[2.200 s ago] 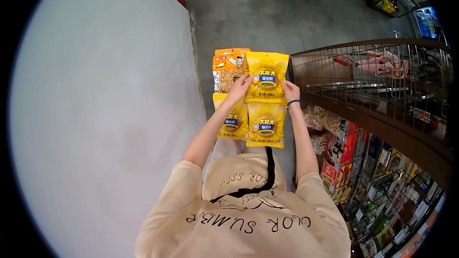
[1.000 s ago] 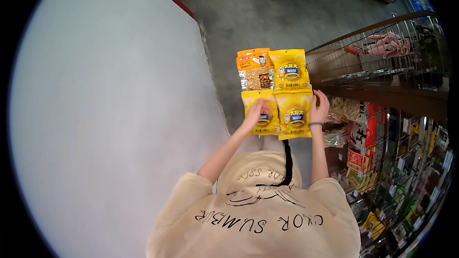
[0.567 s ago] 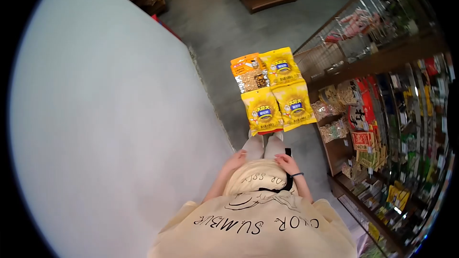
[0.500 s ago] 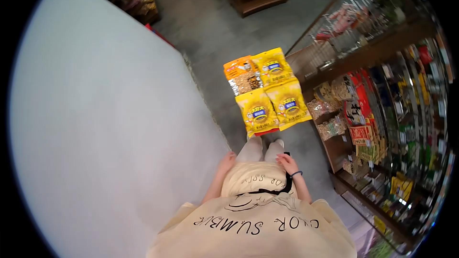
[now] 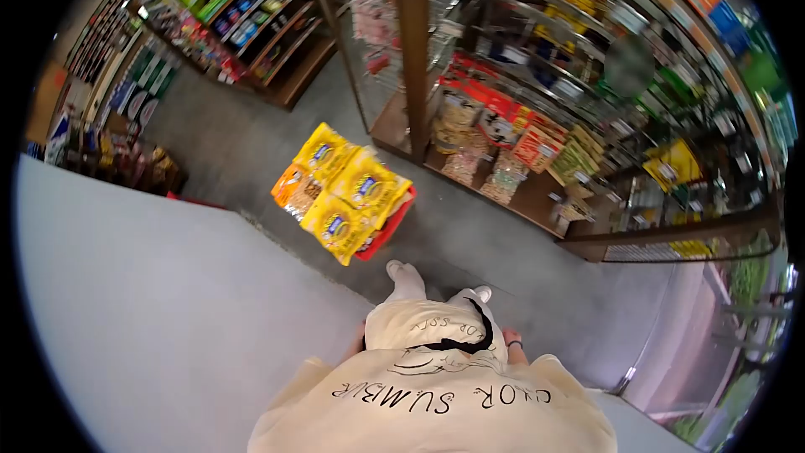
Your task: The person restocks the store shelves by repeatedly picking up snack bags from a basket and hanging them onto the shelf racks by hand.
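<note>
My right hand [image 5: 511, 338] hangs low beside my hip, a dark band on its wrist. It shows small and blurred, and its finger pose is unclear. Only a sliver of my left hand [image 5: 359, 337] appears at my other side, mostly hidden by my cream shirt [image 5: 436, 394]. On the floor ahead of my feet is a red bin [image 5: 391, 226], topped with several yellow snack bags [image 5: 367, 189] and an orange bag with a clear window [image 5: 289, 184]. Both hands are apart from these bags.
A pale wall or panel [image 5: 168, 285] fills the left side. To the right, a brown-framed shelf unit [image 5: 537, 218] holds packaged foods, with a glass window [image 5: 671, 352] beyond it. Further shelving [image 5: 277, 59] stands across the grey floor [image 5: 218, 126].
My view has swung to the right, so the bags appear further left and more shelving and the window show. Both hands have dropped back to my sides and are less visible.
</note>
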The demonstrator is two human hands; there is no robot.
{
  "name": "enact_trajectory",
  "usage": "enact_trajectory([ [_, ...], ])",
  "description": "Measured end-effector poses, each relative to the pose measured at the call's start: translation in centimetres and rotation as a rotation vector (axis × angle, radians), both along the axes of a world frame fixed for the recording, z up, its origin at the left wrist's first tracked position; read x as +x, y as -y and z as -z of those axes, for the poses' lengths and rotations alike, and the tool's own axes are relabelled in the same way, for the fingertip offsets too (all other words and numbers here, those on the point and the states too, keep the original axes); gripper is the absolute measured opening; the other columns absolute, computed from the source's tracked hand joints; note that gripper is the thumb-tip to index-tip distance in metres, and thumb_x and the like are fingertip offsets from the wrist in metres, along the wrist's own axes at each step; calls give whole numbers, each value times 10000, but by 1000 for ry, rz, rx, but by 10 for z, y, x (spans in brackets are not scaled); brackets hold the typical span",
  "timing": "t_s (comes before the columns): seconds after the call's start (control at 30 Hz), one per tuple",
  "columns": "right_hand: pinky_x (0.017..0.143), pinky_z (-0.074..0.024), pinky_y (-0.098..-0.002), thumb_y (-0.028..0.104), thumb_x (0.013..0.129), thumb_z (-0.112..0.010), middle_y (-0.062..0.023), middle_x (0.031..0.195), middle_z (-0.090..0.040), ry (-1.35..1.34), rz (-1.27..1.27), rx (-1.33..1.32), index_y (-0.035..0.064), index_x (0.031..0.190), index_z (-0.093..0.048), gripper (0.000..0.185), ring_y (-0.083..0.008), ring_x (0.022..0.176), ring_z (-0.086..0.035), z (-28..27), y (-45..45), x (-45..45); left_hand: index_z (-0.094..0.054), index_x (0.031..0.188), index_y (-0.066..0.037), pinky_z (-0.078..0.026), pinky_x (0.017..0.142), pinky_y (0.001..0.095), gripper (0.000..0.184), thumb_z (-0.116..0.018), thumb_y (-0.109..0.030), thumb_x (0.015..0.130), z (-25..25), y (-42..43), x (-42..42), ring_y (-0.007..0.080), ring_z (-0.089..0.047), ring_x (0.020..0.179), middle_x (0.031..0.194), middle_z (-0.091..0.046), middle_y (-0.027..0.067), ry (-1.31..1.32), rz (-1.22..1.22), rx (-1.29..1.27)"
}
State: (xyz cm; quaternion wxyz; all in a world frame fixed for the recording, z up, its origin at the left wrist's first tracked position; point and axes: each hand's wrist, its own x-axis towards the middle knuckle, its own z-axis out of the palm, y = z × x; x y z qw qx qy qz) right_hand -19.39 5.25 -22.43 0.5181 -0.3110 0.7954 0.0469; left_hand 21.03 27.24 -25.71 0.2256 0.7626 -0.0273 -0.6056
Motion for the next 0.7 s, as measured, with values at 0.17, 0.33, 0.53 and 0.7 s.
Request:
enact_trajectory([
  [0.17, 610, -444, -298, 254, 731, -503, -81, 813, -583, -24, 39, 71, 64, 908, -551, 264, -172, 715, -556, -5, -32, -73, -489, 929, -26, -445, 562, 287, 253, -450, -221, 774, -16, 111, -30, 182, -553, 667, 818, -570, 114, 103, -367, -243],
  [0.33, 606, -440, -293, 267, 735, -496, -67, 816, -589, 72, 211, 15, 86, 920, -547, 264, -156, 709, -557, -8, -26, -121, -468, 943, -24, -449, 596, 259, 235, -450, -191, 780, -47, 205, -107, 162, -556, 674, 798, -567, 127, 26, -157, -352],
  [0.53, 601, -434, -287, 282, 740, -488, -49, 820, -596, 226, 528, -117, 113, 935, -542, 264, -137, 701, -558, -14, 11, -165, -519, 910, -54, -427, 650, 286, 254, -486, -212, 714, -38, 254, -195, 201, -555, 702, 759, -574, 103, 113, 765, -443],
  [0.7, 511, -403, -245, 249, 750, -480, -6, 783, -596, 304, 721, -189, 152, 914, -527, 196, -83, 651, -547, -25, 17, -181, -507, 919, -54, -425, 655, 288, 262, -500, -222, 718, -55, 310, -228, 208, -549, 714, 751, -566, 115, 187, 825, -588],
])
